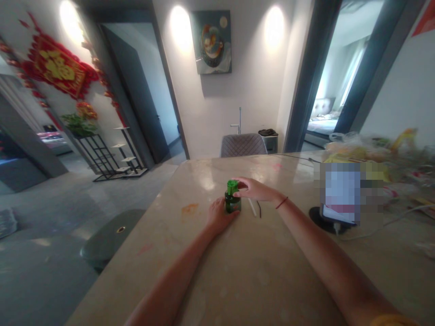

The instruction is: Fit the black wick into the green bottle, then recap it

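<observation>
A small green bottle [233, 203] with a bright green cap [233, 185] stands upright near the middle of the beige marble table [244, 271]. My left hand [219, 216] is wrapped round the bottle's lower body from the left. My right hand [256, 189] reaches in from the right, its fingertips pinched on the cap. A thin red band circles my right wrist.
A white stick [252, 207] and a dark cord [259, 209] lie just right of the bottle. A propped-up device on a round black stand [324, 220] and a pile of bags [370, 151] fill the table's right side. A grey chair [242, 145] stands at the far end, a dark stool [108, 237] at the left.
</observation>
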### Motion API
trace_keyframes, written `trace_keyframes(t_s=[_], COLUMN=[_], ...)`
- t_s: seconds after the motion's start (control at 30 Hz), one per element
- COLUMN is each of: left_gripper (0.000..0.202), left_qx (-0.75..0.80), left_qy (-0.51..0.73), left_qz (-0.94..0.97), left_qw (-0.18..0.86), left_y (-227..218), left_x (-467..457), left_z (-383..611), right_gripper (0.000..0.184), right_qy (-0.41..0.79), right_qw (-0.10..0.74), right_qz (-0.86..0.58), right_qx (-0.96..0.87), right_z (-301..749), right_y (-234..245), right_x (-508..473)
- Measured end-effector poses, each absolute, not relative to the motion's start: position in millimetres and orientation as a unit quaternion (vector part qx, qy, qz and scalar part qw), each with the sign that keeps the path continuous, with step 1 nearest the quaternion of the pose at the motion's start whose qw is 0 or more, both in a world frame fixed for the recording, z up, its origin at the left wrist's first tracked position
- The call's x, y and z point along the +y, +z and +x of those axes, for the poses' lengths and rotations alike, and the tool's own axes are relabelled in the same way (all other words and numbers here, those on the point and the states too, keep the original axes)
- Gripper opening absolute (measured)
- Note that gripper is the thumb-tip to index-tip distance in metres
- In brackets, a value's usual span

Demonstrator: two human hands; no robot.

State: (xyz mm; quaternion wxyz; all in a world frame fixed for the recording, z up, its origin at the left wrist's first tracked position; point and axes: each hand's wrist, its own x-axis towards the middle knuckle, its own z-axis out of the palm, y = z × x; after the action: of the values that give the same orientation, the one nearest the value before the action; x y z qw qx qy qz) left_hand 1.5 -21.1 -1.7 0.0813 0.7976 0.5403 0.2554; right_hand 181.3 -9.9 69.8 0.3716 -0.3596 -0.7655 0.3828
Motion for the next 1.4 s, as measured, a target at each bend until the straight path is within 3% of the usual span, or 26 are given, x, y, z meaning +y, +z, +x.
trace_keyframes(t_s=[0.2, 0.43, 0.6, 1.0, 1.13, 1.4], left_gripper=[0.053, 0.052, 0.053, 0.051, 0.051, 0.048], left_qx=[0.544, 0.556, 0.556, 0.554, 0.548, 0.551], left_qy=[0.251, 0.24, 0.244, 0.26, 0.259, 0.258], left_qz=[0.797, 0.792, 0.79, 0.786, 0.79, 0.789], left_qw=[0.082, 0.083, 0.087, 0.087, 0.093, 0.089], left_y=[-6, -5, -4, -4, -3, -4], left_x=[-18, -18, -19, -19, -19, -20], left_z=[1, 1, 1, 0, 0, 0], right_gripper=[0.056, 0.085, 0.078, 0.091, 0.08, 0.053], right_qy=[0.319, 0.33, 0.312, 0.301, 0.306, 0.201], right_qw=[0.34, 0.35, 0.324, 0.364, 0.382, 0.405], right_qz=[-0.442, -0.439, -0.473, -0.442, -0.416, -0.435], right_qx=[-0.766, -0.759, -0.758, -0.763, -0.766, -0.778], right_z=[186, 186, 188, 185, 178, 170], right_y=[71, 70, 67, 53, 54, 50], right_x=[-8, -11, -7, 0, -3, -1])
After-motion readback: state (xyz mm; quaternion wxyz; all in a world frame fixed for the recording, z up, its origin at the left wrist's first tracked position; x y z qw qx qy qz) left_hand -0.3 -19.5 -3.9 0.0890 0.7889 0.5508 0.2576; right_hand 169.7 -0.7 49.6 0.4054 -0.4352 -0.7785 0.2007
